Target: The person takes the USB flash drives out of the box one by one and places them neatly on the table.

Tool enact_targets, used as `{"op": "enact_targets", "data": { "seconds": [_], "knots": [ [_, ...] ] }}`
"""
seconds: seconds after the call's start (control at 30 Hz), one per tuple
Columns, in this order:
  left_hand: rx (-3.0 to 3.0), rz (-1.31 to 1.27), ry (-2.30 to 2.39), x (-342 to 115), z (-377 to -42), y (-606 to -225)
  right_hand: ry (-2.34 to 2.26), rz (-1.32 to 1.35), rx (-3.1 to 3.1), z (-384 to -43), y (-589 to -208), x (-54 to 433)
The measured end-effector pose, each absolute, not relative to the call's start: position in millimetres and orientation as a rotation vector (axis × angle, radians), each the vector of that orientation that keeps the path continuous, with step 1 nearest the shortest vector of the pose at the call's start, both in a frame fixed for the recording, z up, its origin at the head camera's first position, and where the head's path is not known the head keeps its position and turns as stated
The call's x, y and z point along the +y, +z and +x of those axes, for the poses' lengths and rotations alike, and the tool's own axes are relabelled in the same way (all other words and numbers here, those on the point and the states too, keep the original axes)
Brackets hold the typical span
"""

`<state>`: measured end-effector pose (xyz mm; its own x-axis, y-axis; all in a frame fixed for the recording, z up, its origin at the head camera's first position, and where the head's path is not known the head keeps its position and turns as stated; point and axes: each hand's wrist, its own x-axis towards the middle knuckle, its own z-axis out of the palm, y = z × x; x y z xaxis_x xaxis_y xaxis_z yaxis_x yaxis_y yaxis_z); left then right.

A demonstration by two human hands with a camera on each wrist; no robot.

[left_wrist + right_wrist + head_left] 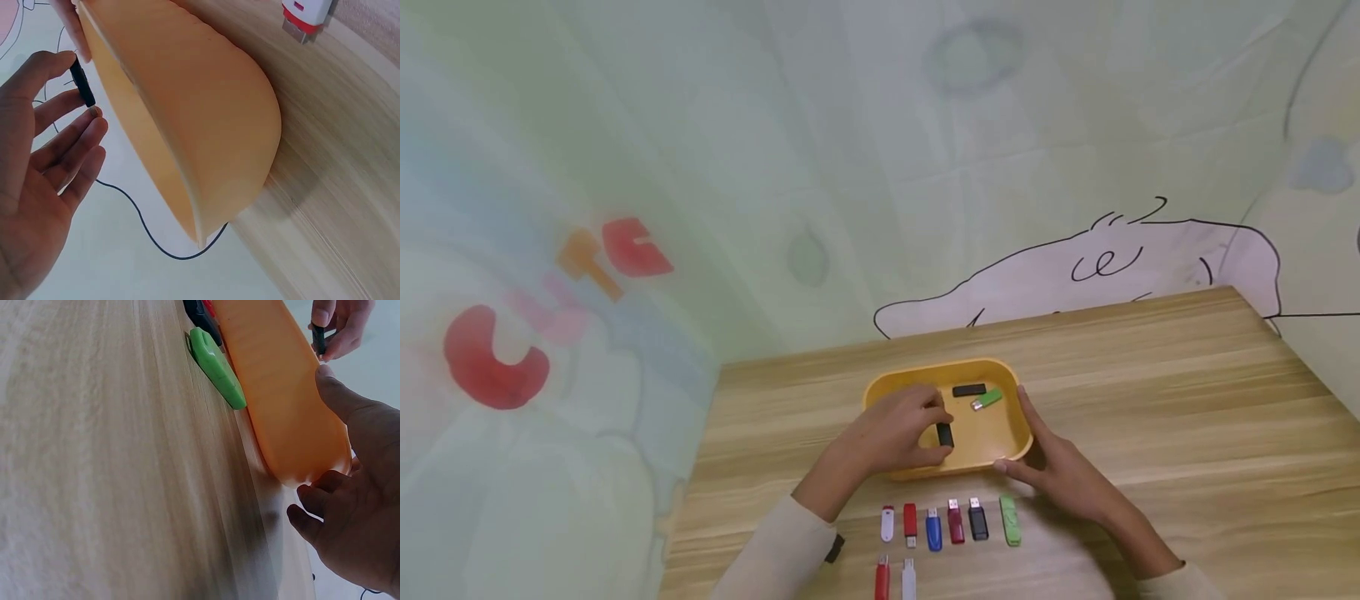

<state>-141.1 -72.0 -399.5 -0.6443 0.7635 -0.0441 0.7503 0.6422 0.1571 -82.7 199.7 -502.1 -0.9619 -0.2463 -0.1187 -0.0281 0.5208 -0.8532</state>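
Left grip (891,429): closed in a pinch on the black drive (945,435), end to end. Drive location: above the tray (988,437), long axis roughly toward the drive row (933,533) on the near desk (1150,400). Right grip (1067,473): partly spread, holding the tray's near right corner.

- Tray (988,435): plain yellow-orange
- Pinched flash drive (945,435): black
- Row of six flash drives (933,532), left to right: white-and-red, red, blue, maroon, black, green
- Tabletop (1187,417): light brown, streaked wood grain
- Sleeves (778,550): beige
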Motion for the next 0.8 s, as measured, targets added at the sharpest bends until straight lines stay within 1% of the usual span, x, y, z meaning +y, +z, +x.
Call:
{"op": "enact_targets", "data": {
  "seconds": [0.23, 0.8],
  "knots": [
    [2.784, 1.305, 0.178, -76.8, -130.6, -396.3, -1.417, -0.256, 2.548, -82.5, -501.7, 201.0],
    [2.820, 1.226, 0.221, -94.2, -113.8, -389.0, -1.409, -0.233, 2.548, -83.7, -497.7, 198.1]
  ]
}}
